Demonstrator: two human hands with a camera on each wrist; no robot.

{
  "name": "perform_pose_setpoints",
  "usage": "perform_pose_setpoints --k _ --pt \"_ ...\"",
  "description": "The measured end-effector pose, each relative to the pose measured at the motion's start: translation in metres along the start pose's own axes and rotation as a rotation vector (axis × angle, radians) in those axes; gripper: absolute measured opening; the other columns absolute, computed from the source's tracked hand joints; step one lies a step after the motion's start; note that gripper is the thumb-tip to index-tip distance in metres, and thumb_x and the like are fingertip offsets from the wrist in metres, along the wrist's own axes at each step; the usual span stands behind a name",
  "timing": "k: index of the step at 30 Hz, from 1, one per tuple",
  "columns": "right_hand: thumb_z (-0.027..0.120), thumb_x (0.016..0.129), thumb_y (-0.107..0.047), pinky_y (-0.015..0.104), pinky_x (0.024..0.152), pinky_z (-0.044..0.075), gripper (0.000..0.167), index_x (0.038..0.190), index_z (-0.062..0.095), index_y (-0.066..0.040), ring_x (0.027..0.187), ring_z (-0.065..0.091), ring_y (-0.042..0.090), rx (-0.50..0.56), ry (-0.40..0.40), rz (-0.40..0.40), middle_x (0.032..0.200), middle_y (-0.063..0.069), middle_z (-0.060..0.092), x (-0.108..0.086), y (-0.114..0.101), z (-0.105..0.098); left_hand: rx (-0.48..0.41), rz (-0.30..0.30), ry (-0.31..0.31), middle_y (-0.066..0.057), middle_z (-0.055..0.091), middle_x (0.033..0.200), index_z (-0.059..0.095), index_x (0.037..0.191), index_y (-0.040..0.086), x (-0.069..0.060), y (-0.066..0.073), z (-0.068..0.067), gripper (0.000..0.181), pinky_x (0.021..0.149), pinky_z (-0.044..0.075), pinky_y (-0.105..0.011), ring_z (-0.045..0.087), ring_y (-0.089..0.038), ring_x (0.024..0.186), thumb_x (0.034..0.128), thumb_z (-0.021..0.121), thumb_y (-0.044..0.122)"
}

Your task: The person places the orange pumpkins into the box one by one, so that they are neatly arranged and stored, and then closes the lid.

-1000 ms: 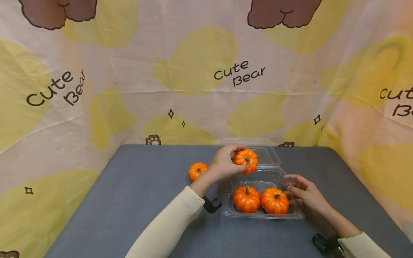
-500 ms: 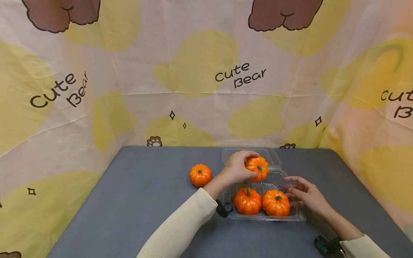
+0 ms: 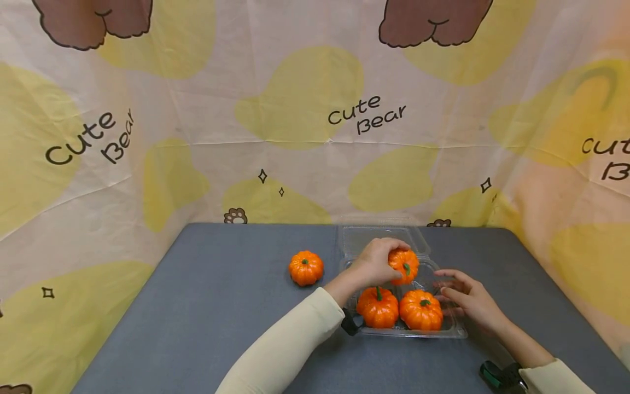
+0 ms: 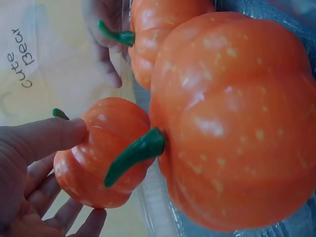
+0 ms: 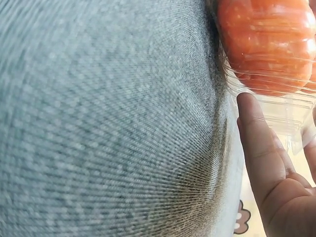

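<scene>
My left hand (image 3: pixel 376 261) grips a small orange toy pumpkin (image 3: pixel 406 267) with a green stem, over the back part of a clear plastic clamshell box (image 3: pixel 415 335). In the left wrist view, thumb and fingers hold that pumpkin (image 4: pixel 101 158) from opposite sides. Two more pumpkins sit side by side at the box's front: a left one (image 3: pixel 377 309) with an upright stem and a right one (image 3: pixel 421 311). At the box's right wall, my right hand (image 3: pixel 470 298) has loosely extended fingers; in the right wrist view a fingertip (image 5: pixel 247 103) touches or nearly touches the ribbed plastic.
Another pumpkin (image 3: pixel 305 268) stands on the grey tabletop (image 3: pixel 236 306), left of the box. The box's clear lid (image 3: pixel 354 238) lies folded back behind it. A printed cloth (image 3: pixel 295 98) hangs behind the table. Black straps (image 3: pixel 499 376) circle the wrists.
My left hand has carried the pumpkin right and slightly down, toward the box's back right. The pumpkin on the table is now uncovered by the arm. My right hand stays at the wall.
</scene>
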State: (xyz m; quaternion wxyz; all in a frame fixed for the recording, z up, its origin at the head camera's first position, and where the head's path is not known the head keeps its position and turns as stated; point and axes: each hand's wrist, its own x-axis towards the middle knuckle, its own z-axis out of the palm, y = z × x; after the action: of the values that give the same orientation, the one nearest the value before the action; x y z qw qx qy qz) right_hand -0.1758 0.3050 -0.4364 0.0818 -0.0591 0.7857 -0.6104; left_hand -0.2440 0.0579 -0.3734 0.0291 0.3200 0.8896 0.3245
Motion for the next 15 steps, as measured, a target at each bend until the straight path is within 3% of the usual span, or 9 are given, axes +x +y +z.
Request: perform_pose_setpoints --k 15 --pt "0.053 0.099 -0.014 0.039 0.070 0.060 0.038 0.135 0.045 -0.006 0.090 0.070 0.010 -0.013 -0.013 0.008 0.116 0.008 0.065 -0.0004 -0.0016 -0.0005 0.087 -0.030 -0.066 0.008 0.062 0.126 0.062 0.127 0.022 0.0039 0.0091 0.0104 0.056 0.089 0.047 -0.019 0.053 -0.012 0.114 0.0750 0.081 0.013"
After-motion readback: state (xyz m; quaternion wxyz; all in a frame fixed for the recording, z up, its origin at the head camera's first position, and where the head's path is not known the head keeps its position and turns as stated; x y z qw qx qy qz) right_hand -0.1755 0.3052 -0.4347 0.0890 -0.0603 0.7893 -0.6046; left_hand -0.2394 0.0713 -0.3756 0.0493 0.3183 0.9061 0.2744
